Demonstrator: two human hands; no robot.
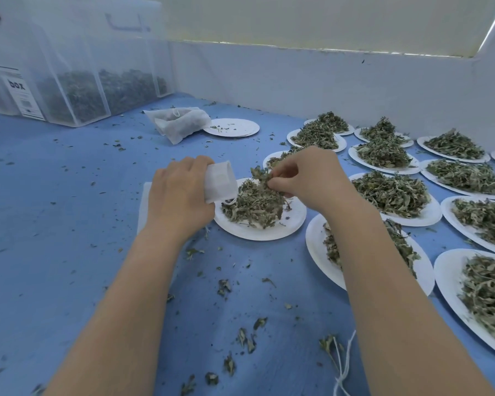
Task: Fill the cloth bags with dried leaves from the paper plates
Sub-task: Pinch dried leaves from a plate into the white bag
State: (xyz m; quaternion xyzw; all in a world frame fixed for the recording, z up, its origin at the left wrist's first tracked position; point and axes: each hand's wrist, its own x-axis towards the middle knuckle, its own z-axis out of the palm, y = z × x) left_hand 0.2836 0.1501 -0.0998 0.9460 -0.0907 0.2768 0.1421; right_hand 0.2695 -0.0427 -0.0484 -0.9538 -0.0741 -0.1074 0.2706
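1. Two bare hands are working over a blue table [69, 224] — the left hand [180, 195] is gripping a small white cloth bag [220, 181], its fingers curled round it so that the open mouth is tilting toward the right.
2. The right hand [306, 175] is pinching a tuft of dried leaves [260, 174] between thumb and fingertips, just beside the bag's mouth and above the pile.
3. That pile of dried leaves [252, 207] is sitting on a white paper plate [269, 232] directly under both hands; the bag's drawstring is dangling onto the plate's left edge.
4. Many more paper plates heaped with leaves [392, 192] are lying in rows to the right, reaching to the white wall [297, 78] at the back and to the right edge of the view.
5. A stack of nearly bare paper plates [232, 127] is resting farther back, touching a filled cloth bag [180, 121] that is lying on its side with its string on top.
6. A translucent plastic box [77, 75] holding dark leaves is standing at the far left — a label on it is reading "box".
7. Loose leaf crumbs [240, 338] are lying scattered across the table near the forearms, and a white string [343, 364] is trailing near the bottom edge.
8. A flat white sheet [143, 207] is showing beneath the left wrist; what it is cannot be told.
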